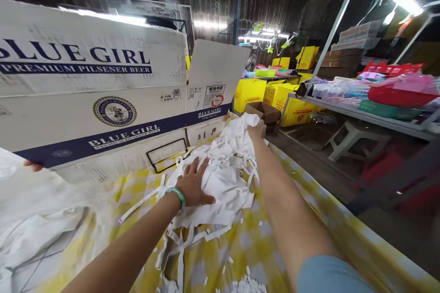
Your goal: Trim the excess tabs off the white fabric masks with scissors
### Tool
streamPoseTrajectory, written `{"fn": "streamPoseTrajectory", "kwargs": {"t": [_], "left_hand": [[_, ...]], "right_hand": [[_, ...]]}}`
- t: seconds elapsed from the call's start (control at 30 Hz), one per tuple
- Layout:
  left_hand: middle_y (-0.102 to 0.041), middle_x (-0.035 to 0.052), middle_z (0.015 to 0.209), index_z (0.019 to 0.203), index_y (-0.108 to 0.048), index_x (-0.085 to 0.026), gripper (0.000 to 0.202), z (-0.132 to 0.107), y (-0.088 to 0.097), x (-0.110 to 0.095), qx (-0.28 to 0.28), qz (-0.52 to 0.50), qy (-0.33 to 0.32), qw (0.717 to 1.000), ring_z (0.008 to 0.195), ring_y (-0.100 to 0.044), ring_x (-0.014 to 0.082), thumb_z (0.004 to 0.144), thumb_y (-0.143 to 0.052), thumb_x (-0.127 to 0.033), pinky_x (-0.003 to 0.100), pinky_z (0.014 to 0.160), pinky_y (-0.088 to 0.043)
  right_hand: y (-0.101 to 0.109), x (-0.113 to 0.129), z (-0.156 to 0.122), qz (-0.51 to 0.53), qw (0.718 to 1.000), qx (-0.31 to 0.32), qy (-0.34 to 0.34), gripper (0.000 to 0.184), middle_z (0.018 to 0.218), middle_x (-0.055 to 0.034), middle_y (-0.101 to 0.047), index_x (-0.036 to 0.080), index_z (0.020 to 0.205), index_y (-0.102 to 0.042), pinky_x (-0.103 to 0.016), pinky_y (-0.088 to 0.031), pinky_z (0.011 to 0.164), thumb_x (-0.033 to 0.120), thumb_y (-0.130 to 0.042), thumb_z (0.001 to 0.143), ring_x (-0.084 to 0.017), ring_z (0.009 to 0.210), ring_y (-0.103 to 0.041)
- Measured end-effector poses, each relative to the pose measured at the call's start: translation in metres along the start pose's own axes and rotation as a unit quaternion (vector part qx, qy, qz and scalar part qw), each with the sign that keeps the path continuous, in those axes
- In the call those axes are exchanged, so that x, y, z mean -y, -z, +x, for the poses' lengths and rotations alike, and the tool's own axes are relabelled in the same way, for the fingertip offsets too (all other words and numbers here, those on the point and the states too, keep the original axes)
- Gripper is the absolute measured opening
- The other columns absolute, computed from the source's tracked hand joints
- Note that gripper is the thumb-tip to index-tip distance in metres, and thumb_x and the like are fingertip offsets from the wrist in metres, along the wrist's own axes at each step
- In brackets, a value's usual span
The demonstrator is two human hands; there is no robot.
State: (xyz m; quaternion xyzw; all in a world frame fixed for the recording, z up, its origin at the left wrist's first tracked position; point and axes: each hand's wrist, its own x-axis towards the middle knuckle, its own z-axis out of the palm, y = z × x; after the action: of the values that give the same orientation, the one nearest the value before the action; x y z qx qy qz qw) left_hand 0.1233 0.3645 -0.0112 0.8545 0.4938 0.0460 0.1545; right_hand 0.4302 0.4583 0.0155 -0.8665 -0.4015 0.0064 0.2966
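Note:
A heap of white cloth pieces with narrow straps (225, 185) lies on a yellow-and-white checked table cover (209, 261). My left hand (192, 187), with a green bangle at its wrist, rests on the near left part of the heap, fingers spread. At the heap's far end my right hand (257, 129) has its fingers curled round a bunch of white cloth (250, 121); its fingertips are partly hidden. Several straps trail off the heap toward me and to the left. Small white scraps (249, 284) are scattered on the cover nearby.
Printed cardboard (137, 73) stands upright along the left side, with a black wire frame (167, 154) before it. Another person's fingers (33, 165) show at far left, by clear plastic. A metal shelf (364, 116) with trays, a stool (357, 139) and yellow boxes (249, 94) stand right and beyond.

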Motion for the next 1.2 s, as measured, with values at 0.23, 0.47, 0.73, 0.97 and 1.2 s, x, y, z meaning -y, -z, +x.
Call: {"fn": "streamPoseTrajectory", "kwargs": {"t": [0.23,0.47,0.73,0.97,1.2], "left_hand": [[-0.015,0.0118,0.165,0.149,-0.039,-0.031,0.095,-0.016,-0.013,-0.003,-0.042,0.053,0.021,0.998,0.150,-0.011,0.0413,0.061,-0.076,-0.042,0.069,0.114,-0.009],[-0.004,0.0122,0.167,0.152,-0.032,-0.033,0.100,-0.027,-0.011,0.010,-0.044,0.011,0.042,0.998,0.150,-0.006,0.0446,0.063,-0.076,-0.048,0.072,0.111,-0.016],[-0.004,0.0114,0.167,0.158,-0.012,-0.028,0.122,-0.044,-0.018,0.016,-0.044,-0.015,0.070,0.996,0.151,-0.011,0.0412,0.058,-0.080,-0.049,0.059,0.116,-0.025],[-0.009,0.0142,0.166,0.157,-0.014,-0.026,0.114,-0.048,-0.037,0.026,-0.089,-0.031,0.112,0.989,0.151,-0.013,0.0411,0.064,-0.075,-0.044,0.061,0.116,-0.020],[-0.024,0.0160,0.162,0.145,-0.042,-0.020,0.081,-0.039,-0.029,0.013,-0.147,0.004,0.079,0.986,0.147,-0.024,0.0401,0.068,-0.069,-0.027,0.058,0.115,-0.025]], "right_hand": [[-0.032,0.036,0.017,-0.064,0.985,0.135,0.087,0.069,0.154,-0.0147,-0.037,0.023,0.144,-0.043,-0.059,-0.038,0.107,0.048,-0.069,0.085,-0.037,0.139,-0.038],[-0.025,0.022,-0.012,-0.132,0.965,0.167,0.153,0.106,0.163,-0.0136,-0.017,0.035,0.149,-0.036,-0.068,-0.034,0.104,0.047,-0.090,0.058,-0.046,0.144,-0.024],[-0.039,0.080,-0.009,-0.091,0.981,0.028,0.172,0.033,0.126,-0.0095,-0.060,0.018,0.124,-0.058,-0.043,-0.055,0.090,0.035,-0.058,0.096,-0.022,0.106,-0.063],[-0.042,0.083,-0.042,-0.044,0.946,0.146,0.285,0.047,0.144,-0.0120,-0.049,0.020,0.138,-0.050,-0.050,-0.042,0.107,0.040,-0.056,0.096,-0.028,0.128,-0.051],[-0.001,0.038,-0.097,-0.041,0.851,0.389,0.350,0.089,0.138,-0.0074,-0.060,0.022,0.140,-0.052,-0.034,-0.048,0.101,0.051,-0.086,0.063,-0.027,0.120,-0.060]]}}
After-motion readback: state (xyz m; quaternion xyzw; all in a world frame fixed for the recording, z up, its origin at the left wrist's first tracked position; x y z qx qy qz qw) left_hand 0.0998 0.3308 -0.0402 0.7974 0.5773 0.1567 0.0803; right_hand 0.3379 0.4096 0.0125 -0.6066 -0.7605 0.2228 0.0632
